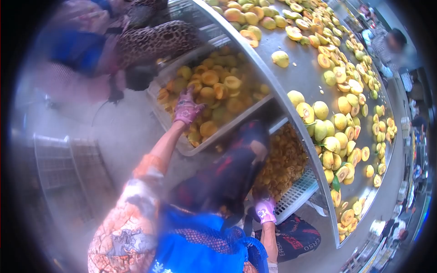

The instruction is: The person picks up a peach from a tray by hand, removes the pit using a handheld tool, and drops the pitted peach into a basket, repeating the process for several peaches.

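Observation:
My left hand (pixel 187 107), in a pink glove, reaches into a white plastic crate (pixel 185 148) of halved yellow peaches (pixel 210 78). Its fingers are spread against the fruit at the crate's near left side. Low down beside my legs is my right hand (pixel 265 211), in a similar flowered glove. It is at the edge of a pale plastic basket (pixel 296 193) filled with small brown-orange pieces (pixel 287 157), which look like peach pits. The fingers of that hand are dark and blurred, so their grip is unclear.
A metal table (pixel 291 88) with a raised edge stands to the right, bearing many whole and halved peaches (pixel 334 141). Another person in a patterned sleeve (pixel 157 43) is close at upper left. Stacked crates (pixel 68 164) stand at left. More people are beyond the table.

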